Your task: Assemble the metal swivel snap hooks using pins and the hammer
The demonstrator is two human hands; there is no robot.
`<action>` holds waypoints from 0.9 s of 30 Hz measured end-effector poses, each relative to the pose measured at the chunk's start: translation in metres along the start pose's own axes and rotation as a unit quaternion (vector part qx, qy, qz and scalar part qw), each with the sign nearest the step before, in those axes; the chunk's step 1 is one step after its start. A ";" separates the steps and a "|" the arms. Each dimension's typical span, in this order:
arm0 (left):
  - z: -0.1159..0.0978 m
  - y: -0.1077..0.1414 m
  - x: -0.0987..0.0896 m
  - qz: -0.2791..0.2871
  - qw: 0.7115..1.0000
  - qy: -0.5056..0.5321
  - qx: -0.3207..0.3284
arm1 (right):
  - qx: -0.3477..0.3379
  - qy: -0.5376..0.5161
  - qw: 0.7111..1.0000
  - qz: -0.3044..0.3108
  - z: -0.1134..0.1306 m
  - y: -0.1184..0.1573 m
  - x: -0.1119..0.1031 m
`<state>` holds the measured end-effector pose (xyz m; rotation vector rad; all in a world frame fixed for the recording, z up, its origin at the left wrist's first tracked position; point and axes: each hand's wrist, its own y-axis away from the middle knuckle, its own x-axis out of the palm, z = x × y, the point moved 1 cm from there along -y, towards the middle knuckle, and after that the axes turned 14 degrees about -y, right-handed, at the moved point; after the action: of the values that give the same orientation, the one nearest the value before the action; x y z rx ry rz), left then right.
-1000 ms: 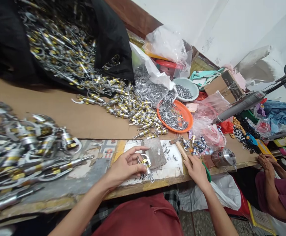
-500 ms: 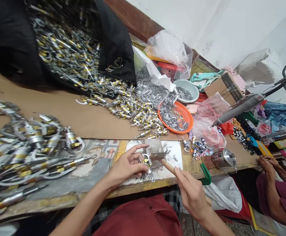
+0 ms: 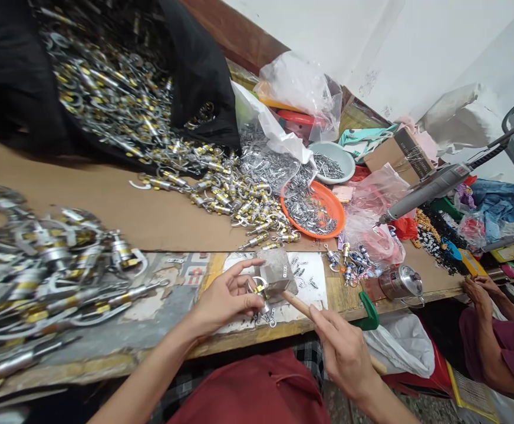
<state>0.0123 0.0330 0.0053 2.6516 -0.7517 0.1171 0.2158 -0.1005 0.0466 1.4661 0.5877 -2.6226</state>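
My left hand (image 3: 230, 294) is closed on a silver and yellow metal keychain (image 3: 259, 288) with a curved hook, its small ring end hanging near the table edge. Beside it stands a grey metal block (image 3: 274, 265), with a small stamped metal tag (image 3: 284, 271) on its top. My right hand (image 3: 343, 347) grips a hammer by its wooden handle (image 3: 300, 305). The handle's front end reaches the block's near side; the hammer's head is hard to tell apart from the block. Several loose tags (image 3: 301, 271) lie on white paper (image 3: 319, 288).
Keychains pile at left (image 3: 53, 253) and spill from a black bag (image 3: 213, 88). Behind stand an orange tray (image 3: 339, 206) of small metal parts and a pale bowl (image 3: 348, 162). At right are a green clamp (image 3: 369, 311), a metal mug (image 3: 401, 284), a hanging grey tool (image 3: 429, 191) and another person's hands (image 3: 480, 294).
The hammer's head, earlier raised over the block, has come down toward its near side, and the tag on the block now shows. My left hand stays about where it was.
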 end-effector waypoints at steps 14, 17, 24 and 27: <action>0.000 0.000 0.000 -0.011 1.000 0.012 0.002 | 0.024 -0.034 0.999 -0.010 0.001 -0.005 0.004; -0.001 0.002 0.000 -0.035 0.999 -0.022 -0.023 | 0.088 -0.085 0.991 -0.058 -0.026 -0.008 0.003; -0.001 0.006 0.001 -0.068 0.994 -0.077 -0.034 | 0.200 -0.005 0.980 -0.019 -0.098 -0.027 -0.004; -0.001 0.007 0.000 -0.065 0.994 -0.090 0.003 | 0.155 0.024 0.986 -0.056 -0.081 -0.050 0.008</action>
<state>0.0087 0.0284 0.0089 2.7333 -0.6306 -0.1580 0.2640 -0.0237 0.0167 1.6254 0.2799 -2.8785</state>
